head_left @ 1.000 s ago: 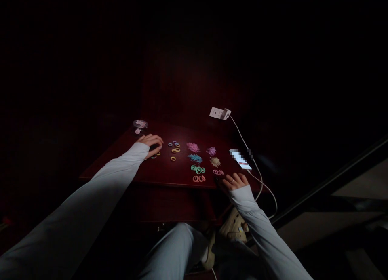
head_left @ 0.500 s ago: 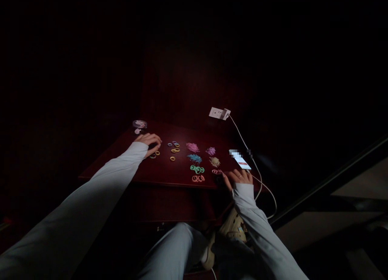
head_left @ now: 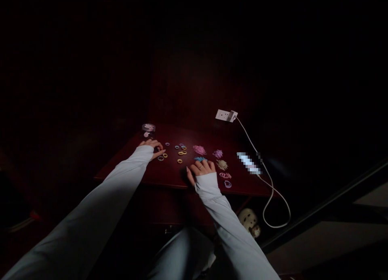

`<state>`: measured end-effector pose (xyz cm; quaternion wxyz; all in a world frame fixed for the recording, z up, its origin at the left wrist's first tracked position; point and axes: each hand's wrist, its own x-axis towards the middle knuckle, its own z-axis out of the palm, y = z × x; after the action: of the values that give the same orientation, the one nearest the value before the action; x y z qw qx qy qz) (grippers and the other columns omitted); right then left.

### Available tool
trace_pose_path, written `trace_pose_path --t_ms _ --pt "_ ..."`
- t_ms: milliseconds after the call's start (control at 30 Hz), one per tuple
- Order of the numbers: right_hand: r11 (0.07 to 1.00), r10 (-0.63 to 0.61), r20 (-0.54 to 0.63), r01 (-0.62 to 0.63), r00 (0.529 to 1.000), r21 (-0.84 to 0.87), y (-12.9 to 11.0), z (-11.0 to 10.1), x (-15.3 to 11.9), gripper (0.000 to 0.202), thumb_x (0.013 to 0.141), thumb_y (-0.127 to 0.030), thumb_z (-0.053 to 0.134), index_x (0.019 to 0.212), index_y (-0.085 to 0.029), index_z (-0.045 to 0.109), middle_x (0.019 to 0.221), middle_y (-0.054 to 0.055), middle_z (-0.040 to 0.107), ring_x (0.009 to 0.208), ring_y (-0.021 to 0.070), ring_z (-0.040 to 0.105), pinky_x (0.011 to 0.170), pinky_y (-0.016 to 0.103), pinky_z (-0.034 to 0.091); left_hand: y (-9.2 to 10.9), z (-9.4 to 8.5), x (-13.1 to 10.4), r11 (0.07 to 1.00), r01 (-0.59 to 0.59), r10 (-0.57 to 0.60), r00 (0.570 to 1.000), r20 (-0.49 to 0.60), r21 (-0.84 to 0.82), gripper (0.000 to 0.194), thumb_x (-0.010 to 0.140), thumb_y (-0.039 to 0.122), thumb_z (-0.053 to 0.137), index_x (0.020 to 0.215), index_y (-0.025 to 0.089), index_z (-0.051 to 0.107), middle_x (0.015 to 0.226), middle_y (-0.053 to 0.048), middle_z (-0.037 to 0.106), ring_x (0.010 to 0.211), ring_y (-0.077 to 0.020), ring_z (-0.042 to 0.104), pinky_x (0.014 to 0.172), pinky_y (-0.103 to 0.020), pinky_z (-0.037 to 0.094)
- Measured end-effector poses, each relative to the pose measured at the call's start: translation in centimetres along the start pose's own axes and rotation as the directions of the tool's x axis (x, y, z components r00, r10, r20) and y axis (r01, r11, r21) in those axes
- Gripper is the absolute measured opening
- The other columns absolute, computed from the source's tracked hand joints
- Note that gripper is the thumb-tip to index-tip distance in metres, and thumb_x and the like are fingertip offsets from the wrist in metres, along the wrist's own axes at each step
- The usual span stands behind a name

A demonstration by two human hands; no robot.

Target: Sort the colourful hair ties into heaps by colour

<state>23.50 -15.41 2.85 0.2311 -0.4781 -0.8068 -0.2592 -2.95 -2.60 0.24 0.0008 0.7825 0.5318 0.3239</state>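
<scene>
My left hand (head_left: 153, 146) rests on the table's left part, thumb and fingers apart, beside a yellow hair tie (head_left: 165, 155) and a grey-green hair tie (head_left: 160, 158). My right hand (head_left: 202, 169) is over the middle, thumb spread from the fingers; nothing shows in it. It partly covers a heap of blue strands (head_left: 199, 158). Behind and beside it lie heaps of pink (head_left: 199, 150), purple (head_left: 217, 153) and cream strands (head_left: 222, 165). Between my hands are yellow hair ties (head_left: 182, 152). Pink hair ties (head_left: 224, 175) and a purple hair tie (head_left: 227, 184) lie right.
A clear round container (head_left: 148, 128) stands at the table's back left corner. A lit phone (head_left: 249, 163) lies at the right, its white cable (head_left: 269, 171) running to a wall socket (head_left: 226, 115). The dark red table (head_left: 121, 167) ends just before my lap. Surroundings are very dark.
My right hand has moved left from beside the pink hair ties to over the blue heap, hiding the green and orange ties. A purple tie now shows at right. The view has shifted slightly.
</scene>
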Motion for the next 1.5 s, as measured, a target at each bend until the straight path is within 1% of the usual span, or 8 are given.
trace_pose_path --t_ms 267,400,600,767,933,1267,1400,1500 --pt "0.999 0.005 0.08 -0.008 0.997 0.033 -1.8 1.3 1.6 0.025 0.101 -0.031 0.047 0.103 -0.024 0.07 0.096 0.004 0.07 0.099 0.0206 0.052 0.085 0.035 0.029 0.2 -0.3 -0.1 1.0 -0.008 0.008 0.99 0.144 0.004 0.026 0.084 0.047 0.065 0.078 0.023 0.068 0.093 -0.001 0.071 0.095 -0.0208 0.058 0.085 -0.032 0.036" --pt "0.997 0.02 0.113 -0.028 0.993 0.07 -1.8 1.6 1.4 0.024 0.1 -0.031 0.048 0.101 -0.023 0.071 0.097 0.005 0.07 0.099 0.0209 0.052 0.086 0.035 0.028 0.0 0.2 0.3 0.996 -0.036 0.042 0.996 0.075 -0.079 0.026 0.085 0.047 0.063 0.08 0.023 0.069 0.094 -0.001 0.071 0.095 -0.0204 0.058 0.087 -0.032 0.038" --pt "0.909 0.24 0.133 -0.271 0.962 0.317 -2.3 2.7 1.6 0.019 0.097 -0.035 0.058 0.105 -0.031 0.074 0.1 0.001 0.072 0.098 0.0198 0.054 0.086 0.033 0.03 0.2 0.7 1.2 0.869 -0.208 0.262 0.963 0.062 -0.448 0.036 0.086 0.055 0.06 0.083 0.02 0.072 0.092 -0.004 0.069 0.089 -0.0181 0.059 0.082 -0.029 0.045" --pt "0.812 0.36 0.158 -0.392 0.92 0.432 -3.3 3.8 2.5 0.022 0.094 -0.037 0.062 0.112 -0.033 0.074 0.101 0.0 0.073 0.098 0.0198 0.056 0.086 0.032 0.033 0.2 0.7 1.3 0.804 -0.138 0.272 0.95 0.15 -0.579 0.041 0.083 0.056 0.063 0.085 0.016 0.073 0.088 -0.004 0.067 0.07 -0.0128 0.055 0.065 -0.025 0.042" --pt "0.801 0.386 0.151 -0.412 0.91 0.434 -3.7 4.8 3.5 0.021 0.094 -0.038 0.062 0.11 -0.032 0.075 0.1 0.002 0.073 0.095 0.0204 0.057 0.083 0.032 0.034 0.5 1.0 1.1 0.814 -0.058 0.241 0.939 0.245 -0.578 0.037 0.082 0.051 0.064 0.087 0.016 0.074 0.075 -0.002 0.068 0.066 -0.0126 0.052 0.06 -0.023 0.036" --pt "0.81 0.39 0.094 -0.39 0.916 0.437 -3.6 5.9 3.7 0.015 0.094 -0.035 0.063 0.094 -0.028 0.075 0.092 0.0 0.074 0.089 0.0187 0.057 0.079 0.03 0.033 0.8 1.6 1.0 0.823 -0.066 0.217 0.954 0.205 -0.564 0.033 0.082 0.049 0.065 0.082 0.017 0.074 0.071 -0.001 0.07 0.064 -0.0121 0.054 0.059 -0.022 0.034" --pt "0.853 0.359 0.033 -0.343 0.933 0.393 -3.1 5.2 3.6 0.018 0.096 -0.035 0.059 0.092 -0.027 0.075 0.089 -0.001 0.073 0.085 0.0175 0.057 0.077 0.029 0.033 0.9 0.9 0.7 0.823 -0.047 0.196 0.959 0.205 -0.566 0.037 0.083 0.052 0.065 0.084 0.016 0.073 0.066 0.0 0.067 0.058 -0.0111 0.052 0.056 -0.021 0.034" --pt "0.92 0.261 -0.023 -0.241 0.965 0.308 -1.8 3.6 2.9 0.017 0.096 -0.035 0.06 0.092 -0.026 0.074 0.089 0.001 0.073 0.088 0.0178 0.057 0.078 0.029 0.033 1.0 0.6 0.5 0.819 -0.045 0.187 0.963 0.193 -0.571 0.041 0.085 0.055 0.062 0.083 0.016 0.072 0.063 -0.001 0.066 0.057 -0.011 0.053 0.056 -0.021 0.036"
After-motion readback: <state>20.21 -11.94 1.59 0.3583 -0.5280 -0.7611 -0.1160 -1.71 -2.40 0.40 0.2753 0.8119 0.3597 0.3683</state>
